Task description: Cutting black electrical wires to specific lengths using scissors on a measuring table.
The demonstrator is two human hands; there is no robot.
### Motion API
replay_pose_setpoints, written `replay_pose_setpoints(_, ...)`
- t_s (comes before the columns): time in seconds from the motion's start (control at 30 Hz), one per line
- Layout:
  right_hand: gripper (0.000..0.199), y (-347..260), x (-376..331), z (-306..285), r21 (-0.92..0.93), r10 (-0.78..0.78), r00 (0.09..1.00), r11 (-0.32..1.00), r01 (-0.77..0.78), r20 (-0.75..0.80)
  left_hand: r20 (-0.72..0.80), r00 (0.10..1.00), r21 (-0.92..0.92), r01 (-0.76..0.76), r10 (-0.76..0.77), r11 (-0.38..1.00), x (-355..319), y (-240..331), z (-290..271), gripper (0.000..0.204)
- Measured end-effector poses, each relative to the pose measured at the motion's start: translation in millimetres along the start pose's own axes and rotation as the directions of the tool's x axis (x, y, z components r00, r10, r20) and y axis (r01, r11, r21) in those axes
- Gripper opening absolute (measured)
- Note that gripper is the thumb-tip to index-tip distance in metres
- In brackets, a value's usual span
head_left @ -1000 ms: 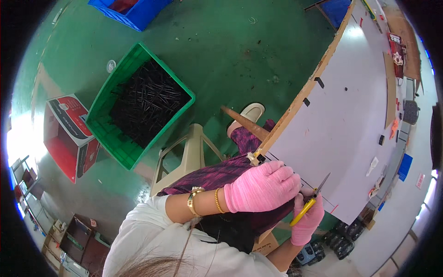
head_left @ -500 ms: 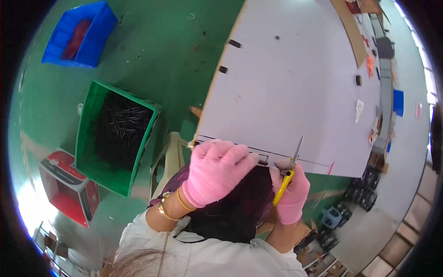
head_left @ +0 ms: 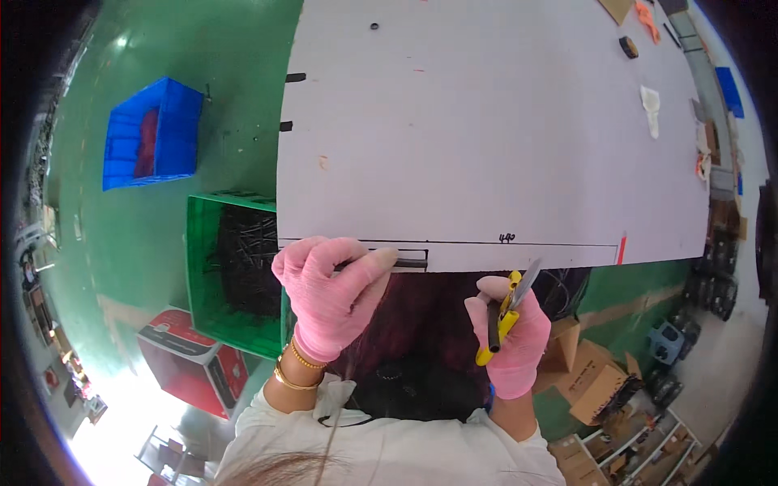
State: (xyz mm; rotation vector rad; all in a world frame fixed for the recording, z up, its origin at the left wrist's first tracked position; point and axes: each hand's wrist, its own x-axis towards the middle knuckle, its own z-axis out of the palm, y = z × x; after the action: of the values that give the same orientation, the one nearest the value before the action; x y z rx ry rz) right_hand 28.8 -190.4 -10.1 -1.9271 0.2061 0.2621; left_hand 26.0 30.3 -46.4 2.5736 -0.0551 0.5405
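My left hand (head_left: 328, 283), in a pink knit glove, is closed on a thin black tube (head_left: 412, 263) along the table's near edge. The tube's right end sticks out past the fingertips, beside black lines drawn on the white tabletop. My right hand (head_left: 519, 340), gloved in pink too, holds yellow-handled snips (head_left: 509, 320) just off the same edge. Their metal blade points away and to the right. A short black tube piece (head_left: 493, 326) also lies in that hand, between thumb and fingers. The left hand's fingers hide most of the longer tube.
The white table (head_left: 486, 162) bears a black roll (head_left: 628, 48) and a white glove-like item (head_left: 650, 111). A green crate (head_left: 235, 332) of black strips stands left, with a blue bin (head_left: 177, 138) beyond. An open cardboard box (head_left: 596, 381) sits at right.
The view has turned and shifted. My hands are farther apart, the right having drawn away from the tube's end. A short black piece now shows in the right hand.
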Motion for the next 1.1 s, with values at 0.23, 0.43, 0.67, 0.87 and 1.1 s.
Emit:
replay_pose_setpoints(0.23, 0.014, 4.8, 1.0, -7.3, 0.092, -0.082, 0.990, 0.993, 0.072, 0.114, 0.000, 1.000, 0.032, 0.006, -0.006, 0.999, 3.1, 4.6, -1.6, 0.032)
replay_pose_setpoints(0.43, 0.023, 14.2, 0.6, -11.9, 0.248, 0.056, 0.986, 0.964, -0.094, 0.156, -0.020, 1.000, 0.015, 0.000, 0.000, 1.000, 3.4, 4.4, -1.5, 0.032)
replay_pose_setpoints(0.67, 0.023, 39.5, -4.1, -21.2, 0.807, 0.039, 0.933, 0.490, -0.329, 0.357, -0.062, 0.998, -0.011, 0.006, -0.006, 1.000, 5.4, 9.1, -1.3, 0.029)
replay_pose_setpoints(0.87, 0.011, 0.1, -15.8, -6.0, 0.238, -0.048, 0.997, 0.971, 0.032, 0.063, -0.095, 0.995, -0.009, 0.016, -0.017, 1.000, 3.2, 6.4, 1.2, 0.030)
replay_pose_setpoints(1.1, 0.016, -9.6, -34.3, 5.7, 0.133, -0.060, 0.998, 0.989, 0.059, 0.001, -0.136, 0.991, -0.062, -0.017, 0.009, 0.998, 0.3, 0.4, 2.4, 0.021)
